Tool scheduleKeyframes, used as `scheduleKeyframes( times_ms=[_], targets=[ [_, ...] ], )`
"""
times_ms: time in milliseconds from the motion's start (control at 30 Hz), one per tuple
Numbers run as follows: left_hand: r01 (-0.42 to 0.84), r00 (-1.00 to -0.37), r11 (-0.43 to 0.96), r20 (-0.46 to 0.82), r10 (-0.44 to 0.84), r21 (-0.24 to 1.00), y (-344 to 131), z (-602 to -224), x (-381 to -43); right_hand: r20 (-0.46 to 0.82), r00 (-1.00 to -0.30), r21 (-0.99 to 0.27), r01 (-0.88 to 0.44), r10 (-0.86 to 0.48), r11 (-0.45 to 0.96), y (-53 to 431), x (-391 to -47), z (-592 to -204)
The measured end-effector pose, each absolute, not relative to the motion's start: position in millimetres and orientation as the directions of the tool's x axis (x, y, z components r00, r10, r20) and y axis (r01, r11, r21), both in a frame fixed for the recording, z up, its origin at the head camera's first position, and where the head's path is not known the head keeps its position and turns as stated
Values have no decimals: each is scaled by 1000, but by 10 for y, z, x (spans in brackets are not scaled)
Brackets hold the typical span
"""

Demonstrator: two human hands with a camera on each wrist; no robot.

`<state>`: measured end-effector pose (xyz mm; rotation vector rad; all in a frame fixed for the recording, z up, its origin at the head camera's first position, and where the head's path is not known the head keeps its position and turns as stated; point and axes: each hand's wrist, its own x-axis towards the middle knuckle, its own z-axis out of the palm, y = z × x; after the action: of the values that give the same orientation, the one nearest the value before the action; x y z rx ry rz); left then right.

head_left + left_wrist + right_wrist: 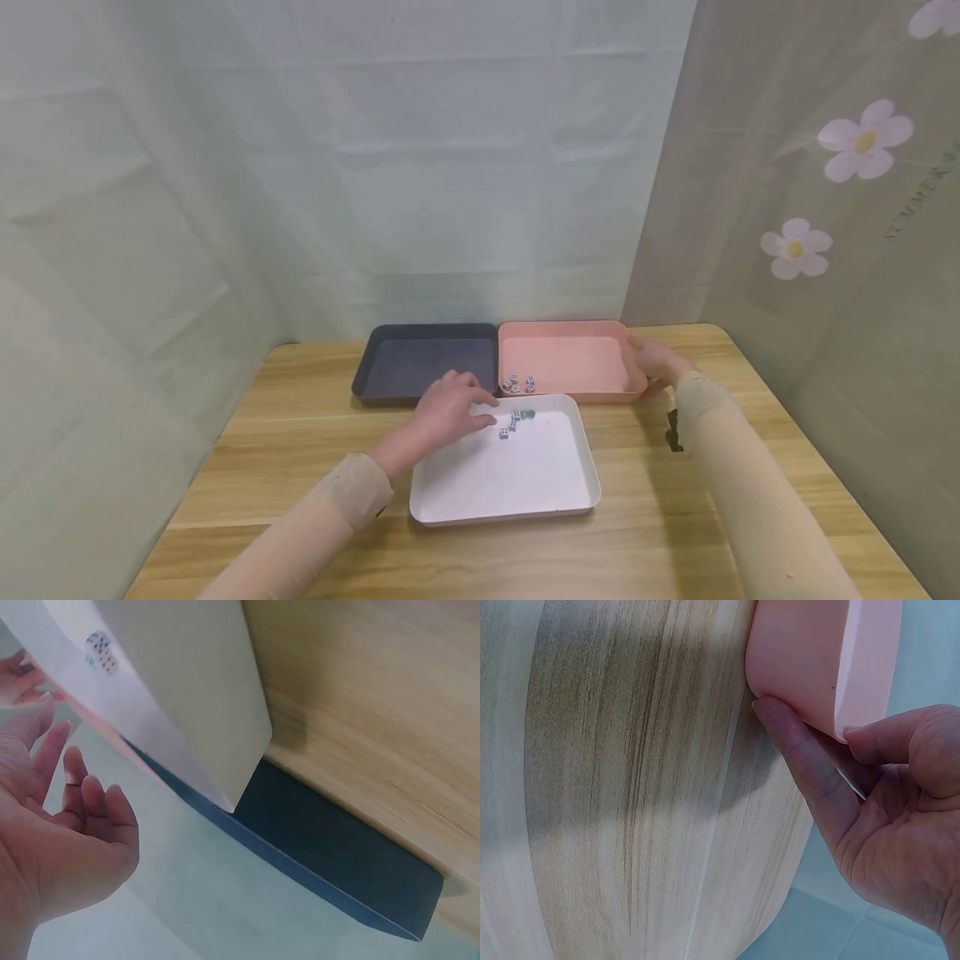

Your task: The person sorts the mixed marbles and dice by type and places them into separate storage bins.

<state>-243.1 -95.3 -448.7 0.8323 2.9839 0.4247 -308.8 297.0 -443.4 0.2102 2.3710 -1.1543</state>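
Nearby, the white tray (517, 477) holds dice (504, 433) and green pieces (527, 414) toward its back; the left hand (447, 406), fingers loosely spread, hides its rear-left corner. Beyond, the dark tray (427, 360) sits beside the pink tray (566, 357), where more dice (530, 384) lie front-left and the right hand (658, 362) pinches the right end. Behind hangs a curtain (472, 167).

Counter (292, 467): dark tray (427, 360) stood beside pink tray (566, 362), white tray (517, 482) in front. Dice (503, 433) lay in pink and white trays. Left hand (450, 408) hung over white tray's far left corner; right hand (657, 358) held pink tray's right end.
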Motion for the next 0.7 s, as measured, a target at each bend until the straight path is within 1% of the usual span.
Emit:
scheduleKeyframes(
  times_ms=[200, 400, 533, 700],
  targets=[
    [537, -837, 818, 11, 546, 207, -914, -4584, -2424, -482, -872, -696, 326, -80, 640, 2963, -3060, -4398],
    [557, -825, 808, 14, 565, 189, -873, -4603, -2406, -482, -872, -695, 326, -79, 640, 2955, -3045, -4374],
    [544, -832, 814, 8, 554, 204, -837, -4636, -2397, -478, -874, -695, 317, -84, 646, 2957, -3035, -4372],
    [501, -854, 838, -36, 519, 216, -800, -4678, -2385, -467, -878, -699, 294, -104, 652, 2947, -3035, -4403]
  ],
)
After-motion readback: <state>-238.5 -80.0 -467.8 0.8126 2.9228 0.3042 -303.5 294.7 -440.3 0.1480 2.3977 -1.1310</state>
